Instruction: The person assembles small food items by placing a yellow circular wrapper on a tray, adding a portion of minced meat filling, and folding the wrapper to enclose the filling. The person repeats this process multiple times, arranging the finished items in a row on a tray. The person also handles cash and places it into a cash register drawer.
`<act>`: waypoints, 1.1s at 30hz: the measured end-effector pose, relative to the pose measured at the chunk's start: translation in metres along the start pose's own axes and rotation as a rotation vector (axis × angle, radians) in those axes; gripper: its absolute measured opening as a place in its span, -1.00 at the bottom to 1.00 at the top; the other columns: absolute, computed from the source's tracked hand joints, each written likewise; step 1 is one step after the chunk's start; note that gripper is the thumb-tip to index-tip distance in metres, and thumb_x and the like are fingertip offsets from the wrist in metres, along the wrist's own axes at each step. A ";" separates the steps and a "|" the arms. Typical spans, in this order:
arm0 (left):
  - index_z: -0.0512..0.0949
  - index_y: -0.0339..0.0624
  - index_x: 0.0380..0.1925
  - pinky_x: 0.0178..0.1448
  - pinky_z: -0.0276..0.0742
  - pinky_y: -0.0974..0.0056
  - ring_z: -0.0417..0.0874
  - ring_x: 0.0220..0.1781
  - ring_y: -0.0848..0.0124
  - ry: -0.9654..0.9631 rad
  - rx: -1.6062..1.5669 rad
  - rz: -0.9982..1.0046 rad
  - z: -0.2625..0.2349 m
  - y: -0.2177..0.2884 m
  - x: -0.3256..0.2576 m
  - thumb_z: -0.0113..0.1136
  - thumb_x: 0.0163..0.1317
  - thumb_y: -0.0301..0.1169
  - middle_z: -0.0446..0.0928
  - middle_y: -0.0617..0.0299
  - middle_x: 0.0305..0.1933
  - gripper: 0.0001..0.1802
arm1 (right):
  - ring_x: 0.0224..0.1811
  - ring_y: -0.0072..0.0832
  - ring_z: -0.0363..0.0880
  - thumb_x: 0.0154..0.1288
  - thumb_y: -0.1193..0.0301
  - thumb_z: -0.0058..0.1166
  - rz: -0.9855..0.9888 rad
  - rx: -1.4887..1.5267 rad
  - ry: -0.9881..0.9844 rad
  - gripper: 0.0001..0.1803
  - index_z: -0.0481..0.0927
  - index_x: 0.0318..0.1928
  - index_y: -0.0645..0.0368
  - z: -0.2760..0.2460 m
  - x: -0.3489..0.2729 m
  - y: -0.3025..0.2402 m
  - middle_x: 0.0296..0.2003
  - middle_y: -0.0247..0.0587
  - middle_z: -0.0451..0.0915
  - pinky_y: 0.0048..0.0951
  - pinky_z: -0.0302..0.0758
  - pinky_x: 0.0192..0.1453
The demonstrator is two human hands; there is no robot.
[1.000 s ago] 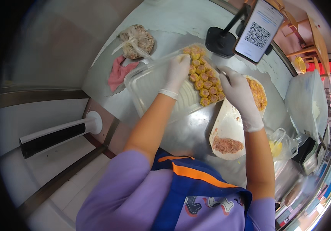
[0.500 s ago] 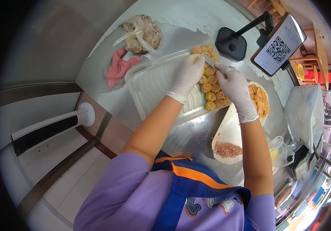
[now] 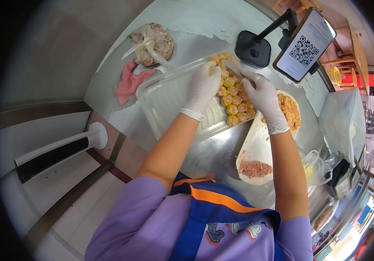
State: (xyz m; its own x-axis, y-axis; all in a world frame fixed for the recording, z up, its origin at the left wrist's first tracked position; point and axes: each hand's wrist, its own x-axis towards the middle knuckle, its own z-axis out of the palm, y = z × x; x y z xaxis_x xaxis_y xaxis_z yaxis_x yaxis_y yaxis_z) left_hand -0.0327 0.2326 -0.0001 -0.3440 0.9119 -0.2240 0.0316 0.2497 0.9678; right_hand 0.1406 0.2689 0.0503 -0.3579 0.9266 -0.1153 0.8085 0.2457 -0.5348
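— Two gloved hands, both over the tray. My left hand is curled down on the top of the dumpling rows, fingers bent round one small yellow dumpling at about twelve o'clock of the clear plastic tray. My right hand is closed on a thin flat spatula, its blade pointing to eleven o'clock, toward the left fingers.

— Where do the finished ones sit?

— In rows along the tray's three o'clock side, a block of dumplings packed touching each other. The nine o'clock half of the tray is bare.

— How do I set one down well?

— I judge it best to keep the left fingers loose, so the wrapper isn't crushed, and seat the piece snug against its neighbour without tipping it. The spatula tip should only press the filling level, not dig.

— And the filling?

— At four o'clock from my right hand lies a pale oval board with a heap of pink minced filling on its near end; a mound of orange-yellow filling sits on a dish at three o'clock, just beside the wrist.

— Farther out?

— A pink cloth at ten o'clock, a knotted bag of food beyond it, and a phone on a black stand at one o'clock, all on the steel table.
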 end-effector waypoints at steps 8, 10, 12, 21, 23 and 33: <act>0.47 -0.47 0.07 0.12 0.45 0.30 0.61 0.00 0.33 0.002 0.096 0.010 0.008 0.012 -0.005 0.06 0.25 -0.30 0.61 -0.08 -0.06 -0.51 | -0.19 -0.11 0.63 0.31 0.24 -0.03 -0.056 -0.070 0.041 -0.66 0.60 0.04 -0.02 0.006 -0.002 0.000 -0.26 0.02 0.65 -0.17 0.53 -0.04; 0.46 -0.48 0.08 0.11 0.45 0.30 0.62 -0.01 0.32 -0.059 0.089 -0.085 0.002 0.031 -0.012 0.07 0.24 -0.30 0.61 -0.09 -0.06 -0.50 | -0.17 -0.10 0.62 0.31 0.24 -0.06 -0.063 -0.111 0.041 -0.67 0.61 0.02 -0.03 0.005 0.002 -0.003 -0.26 0.01 0.65 -0.14 0.53 -0.05; 0.46 -0.49 0.08 0.10 0.46 0.29 0.62 -0.02 0.32 -0.007 0.064 0.001 0.009 0.020 -0.011 0.07 0.23 -0.30 0.61 -0.09 -0.07 -0.49 | -0.16 -0.10 0.62 0.32 0.23 -0.08 -0.076 -0.136 0.058 -0.67 0.61 0.01 -0.05 0.005 0.004 -0.003 -0.25 -0.01 0.65 -0.12 0.53 -0.05; 0.41 -0.48 0.13 0.09 0.46 0.31 0.60 0.00 0.32 0.012 -0.094 -0.057 0.012 0.009 -0.008 0.07 0.24 -0.31 0.59 -0.03 -0.02 -0.47 | -0.16 -0.18 0.65 0.29 0.28 -0.02 0.095 0.213 -0.049 -0.63 0.61 0.05 0.10 0.002 -0.001 0.000 -0.24 0.04 0.66 -0.29 0.53 -0.01; 0.41 -0.49 0.13 0.10 0.45 0.31 0.59 0.02 0.33 0.024 -0.085 -0.056 0.012 0.013 -0.012 0.07 0.24 -0.31 0.58 -0.04 0.00 -0.47 | -0.20 -0.28 0.65 0.28 0.30 0.01 0.118 0.354 -0.033 -0.62 0.60 0.06 0.16 0.004 -0.001 0.007 -0.26 0.00 0.67 -0.37 0.52 -0.03; 0.49 -0.46 0.02 -0.03 0.53 0.25 0.65 -0.12 0.35 0.000 -0.031 -0.087 0.012 0.000 0.001 0.12 0.21 -0.29 0.63 0.02 -0.14 -0.52 | -0.41 -0.60 0.49 0.29 0.33 0.03 0.254 0.496 -0.056 -0.61 0.58 0.07 0.26 -0.022 -0.035 0.005 -0.47 -0.27 0.55 -0.54 0.45 -0.25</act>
State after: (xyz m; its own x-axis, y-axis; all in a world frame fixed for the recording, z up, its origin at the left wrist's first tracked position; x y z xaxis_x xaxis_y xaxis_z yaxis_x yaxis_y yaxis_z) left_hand -0.0213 0.2375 -0.0014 -0.3441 0.8870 -0.3079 -0.0276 0.3182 0.9476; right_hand 0.1676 0.2440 0.0700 -0.2152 0.9195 -0.3290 0.5606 -0.1595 -0.8126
